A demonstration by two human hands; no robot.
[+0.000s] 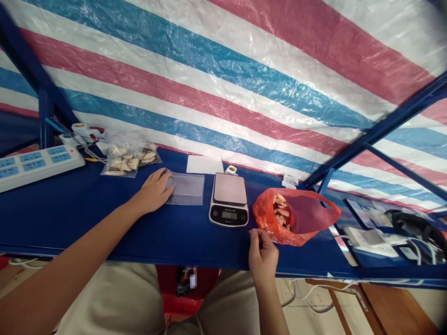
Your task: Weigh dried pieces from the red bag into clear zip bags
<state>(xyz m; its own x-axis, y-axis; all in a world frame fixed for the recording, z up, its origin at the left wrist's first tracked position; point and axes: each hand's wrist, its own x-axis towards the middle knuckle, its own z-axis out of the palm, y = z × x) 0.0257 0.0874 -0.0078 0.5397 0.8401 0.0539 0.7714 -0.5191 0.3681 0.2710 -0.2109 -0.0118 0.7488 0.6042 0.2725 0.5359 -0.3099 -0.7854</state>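
Note:
On the blue table my left hand (156,190) lies with its fingers apart on the left edge of a flat clear plastic bag (186,188). A digital kitchen scale (229,190) with a bare plate and a lit display stands in the middle. My right hand (263,251) is closed in front of the scale's right corner, near the lower left edge of a red plastic bag (303,236); whether it pinches anything is too small to tell. Pale and brown dried slices (281,211) show inside the red bag's mouth.
Filled clear bags of slices (122,160) lie at the back left, beside a white power strip (42,165). A white paper (205,164) and a small white roll (231,170) are behind the scale. At the right are another socket strip (372,239) and cables.

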